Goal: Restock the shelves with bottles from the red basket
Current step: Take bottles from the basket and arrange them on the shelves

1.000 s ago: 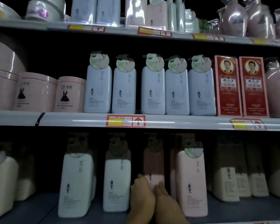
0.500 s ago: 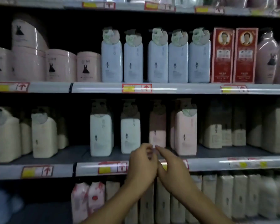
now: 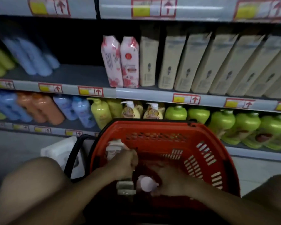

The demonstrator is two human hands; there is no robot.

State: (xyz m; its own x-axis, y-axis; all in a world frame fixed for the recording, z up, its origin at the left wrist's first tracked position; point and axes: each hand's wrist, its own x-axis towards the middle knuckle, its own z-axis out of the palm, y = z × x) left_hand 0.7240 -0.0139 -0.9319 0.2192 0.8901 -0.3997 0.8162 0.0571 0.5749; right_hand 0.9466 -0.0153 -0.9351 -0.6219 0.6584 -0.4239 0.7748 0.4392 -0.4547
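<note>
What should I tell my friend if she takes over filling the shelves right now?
Left hand: inside the red basket, closed around a pale bottle.
Right hand: also in the basket, beside a pink-topped bottle; its grip is too dark to judge.
Basket: on the floor in front of the shelves.
Done: the shelves already hold many bottles; which came from the basket can't be told.
Left: lift these bottles out and stand them on a shelf. The bare gray shelf left of the pink floral bottles looks like a likely spot.

Dim aisle, grey shelf edges [image 3: 144, 93], pale floor [image 3: 19, 143]
</note>
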